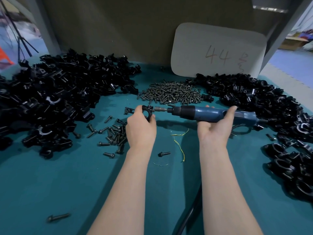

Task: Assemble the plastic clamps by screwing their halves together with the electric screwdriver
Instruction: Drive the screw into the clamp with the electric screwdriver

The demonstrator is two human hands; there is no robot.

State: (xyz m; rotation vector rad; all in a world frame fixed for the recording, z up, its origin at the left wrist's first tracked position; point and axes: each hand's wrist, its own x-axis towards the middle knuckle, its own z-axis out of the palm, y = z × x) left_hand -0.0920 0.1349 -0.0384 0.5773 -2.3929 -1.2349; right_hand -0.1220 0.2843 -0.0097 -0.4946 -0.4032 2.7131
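- Clamp: I hold it above the bench, just in front of the screw pile. The bit of the electric screwdriver meets its right side.
- My left hand: fingers pinching the clamp round its ring.
- My right hand: palm up, fingers curled round the blue barrel mid-length.
- Judgement: clamp is light, stiff, glossy plastic and may twist under torque, so I grip the ring firmly.
- Judgement: driver is heavier and its cable drags at the rear; the mid-barrel hold balances it.
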